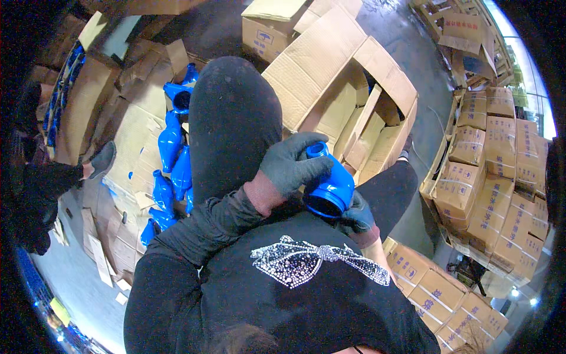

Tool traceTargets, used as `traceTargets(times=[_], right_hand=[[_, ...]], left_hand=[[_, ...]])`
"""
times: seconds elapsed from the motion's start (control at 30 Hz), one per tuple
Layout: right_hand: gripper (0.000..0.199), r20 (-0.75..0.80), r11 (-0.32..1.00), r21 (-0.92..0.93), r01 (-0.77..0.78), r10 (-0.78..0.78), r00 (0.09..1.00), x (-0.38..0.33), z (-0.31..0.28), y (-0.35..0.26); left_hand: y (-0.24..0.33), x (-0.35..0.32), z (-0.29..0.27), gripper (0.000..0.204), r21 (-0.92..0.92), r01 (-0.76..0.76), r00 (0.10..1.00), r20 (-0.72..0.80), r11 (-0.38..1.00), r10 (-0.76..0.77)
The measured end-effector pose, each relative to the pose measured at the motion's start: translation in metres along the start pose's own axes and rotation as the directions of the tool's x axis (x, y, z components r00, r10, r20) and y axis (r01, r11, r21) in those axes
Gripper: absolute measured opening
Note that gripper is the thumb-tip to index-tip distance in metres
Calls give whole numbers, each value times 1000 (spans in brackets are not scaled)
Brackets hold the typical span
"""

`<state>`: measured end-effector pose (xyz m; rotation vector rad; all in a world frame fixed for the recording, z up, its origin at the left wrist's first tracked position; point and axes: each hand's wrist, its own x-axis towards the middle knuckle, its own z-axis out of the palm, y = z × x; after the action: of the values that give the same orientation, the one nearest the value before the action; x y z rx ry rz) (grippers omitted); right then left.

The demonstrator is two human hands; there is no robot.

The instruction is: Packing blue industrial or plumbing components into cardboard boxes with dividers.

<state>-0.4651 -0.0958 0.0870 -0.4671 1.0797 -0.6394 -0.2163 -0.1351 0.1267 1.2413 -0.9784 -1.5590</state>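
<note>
In front of my torso I hold a glossy blue vase-shaped vessel [330,186], tilted, with its wide open mouth toward me and a narrower ringed opening at the far end. My left hand [295,165], in a dark grey glove, grips its upper left side with the fingers over the body. My gloved right hand [357,215] holds it at the lower right, by the wide rim; part of those fingers is hidden behind the vessel. Beside my left knee lie several similar blue vessels [170,140] on flattened cardboard [138,118].
An open cardboard box [315,68] with inner dividers stands just past my hands. Strapped cartons [501,159] are stacked at the right, with more cartons [433,295] at the lower right. Another person's dark-clothed leg and shoe [103,160] show at the left, near a box of blue pieces [62,94].
</note>
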Motion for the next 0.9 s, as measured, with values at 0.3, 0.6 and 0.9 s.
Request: traceTargets(times=[0.3,0.6,0.9], right_hand=[[27,-18,996,-69,47,-48,999,-17,0,-7],[31,-128,980,-25,197,-199,972,-14,1,-10],[44,60,932,249,262,-285,956,5,34,-59]], left_hand=[[-5,0,3,41,-45,-17,1000,-20,999,16],[8,-5,2,43,-83,56,997,58,995,-51],[52,-1,-6,50,-34,-198,980,-20,980,197]])
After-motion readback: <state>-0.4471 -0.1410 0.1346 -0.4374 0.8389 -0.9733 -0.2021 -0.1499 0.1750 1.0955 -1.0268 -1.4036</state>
